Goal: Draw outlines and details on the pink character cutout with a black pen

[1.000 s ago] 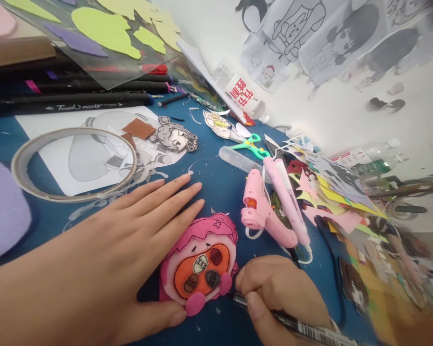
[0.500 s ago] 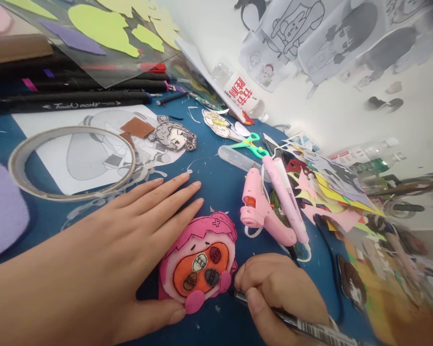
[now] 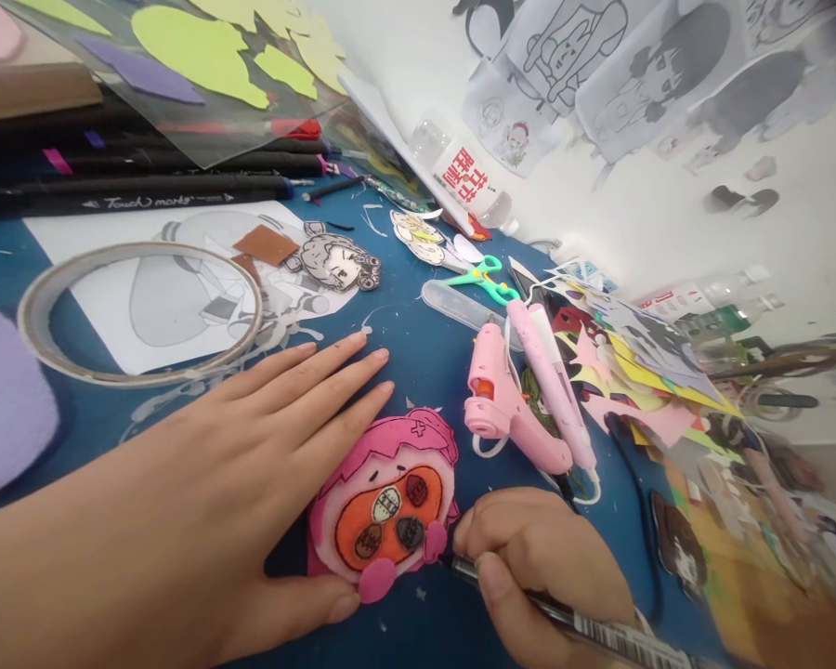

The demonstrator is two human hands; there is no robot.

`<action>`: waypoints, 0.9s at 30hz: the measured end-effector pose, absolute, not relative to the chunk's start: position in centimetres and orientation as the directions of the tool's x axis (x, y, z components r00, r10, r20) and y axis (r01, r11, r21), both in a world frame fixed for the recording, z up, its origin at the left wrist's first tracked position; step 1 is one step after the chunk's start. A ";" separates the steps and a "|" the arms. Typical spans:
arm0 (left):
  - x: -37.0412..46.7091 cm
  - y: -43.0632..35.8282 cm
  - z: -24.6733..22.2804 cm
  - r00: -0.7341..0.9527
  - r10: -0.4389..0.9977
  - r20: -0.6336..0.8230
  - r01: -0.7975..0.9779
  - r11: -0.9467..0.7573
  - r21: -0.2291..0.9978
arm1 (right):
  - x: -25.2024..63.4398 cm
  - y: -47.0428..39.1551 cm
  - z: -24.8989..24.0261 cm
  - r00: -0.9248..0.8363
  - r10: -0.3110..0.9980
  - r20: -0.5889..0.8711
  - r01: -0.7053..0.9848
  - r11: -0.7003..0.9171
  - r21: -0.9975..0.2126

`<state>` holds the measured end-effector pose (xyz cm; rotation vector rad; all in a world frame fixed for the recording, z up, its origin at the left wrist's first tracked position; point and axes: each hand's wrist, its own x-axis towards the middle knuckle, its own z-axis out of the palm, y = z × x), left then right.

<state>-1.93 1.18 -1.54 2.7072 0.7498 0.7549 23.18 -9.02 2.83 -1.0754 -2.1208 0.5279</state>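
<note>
A pink felt figure (image 3: 390, 502) with an orange oval face panel and several small dark-outlined discs lies on the blue table. My left hand (image 3: 251, 465) rests flat beside it, fingers outstretched, index finger and thumb along its left side. Between the fingers of my right hand (image 3: 550, 557) is a black marker pen (image 3: 578, 623) with a barcode on its barrel. The pen's tip is at the small pink oval on the figure's lower right edge; whether it touches cannot be told.
Behind my right hand lie a pink glue gun (image 3: 491, 400), a pink stick-like tool (image 3: 550, 381) and green-handled scissors (image 3: 484, 274). A roll of tape (image 3: 32, 344) sits on a printed drawing (image 3: 118, 344). Black markers (image 3: 146, 193) and felt scraps (image 3: 188, 56) fill the back left.
The pen tip has shifted slightly left to the small pink oval, where a dark outline now shows along its edge. My left hand and the felt figure stay nearly still.
</note>
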 end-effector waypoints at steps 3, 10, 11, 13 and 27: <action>-1.8 1.3 -1.6 0.732 0.533 0.424 0.410 -0.842 0.352 | 23.0 -8.9 2.8 -0.412 0.815 0.406 0.545 0.578 -0.607; -1.9 1.2 -1.8 0.723 0.527 0.446 0.391 -0.845 0.364 | 23.0 -9.2 3.0 -0.395 0.820 0.415 0.577 0.573 -0.583; -1.9 1.2 -1.7 0.724 0.527 0.446 0.393 -0.846 0.361 | 23.0 -9.2 3.0 -0.396 0.820 0.413 0.577 0.572 -0.583; -1.9 1.1 -1.6 0.724 0.526 0.447 0.391 -0.846 0.362 | 22.9 -9.1 3.1 -0.396 0.821 0.411 0.567 0.571 -0.594; -1.8 1.3 -1.6 0.720 0.540 0.436 0.399 -0.836 0.377 | 23.8 -9.7 2.0 -0.253 0.920 0.299 0.626 0.391 -0.675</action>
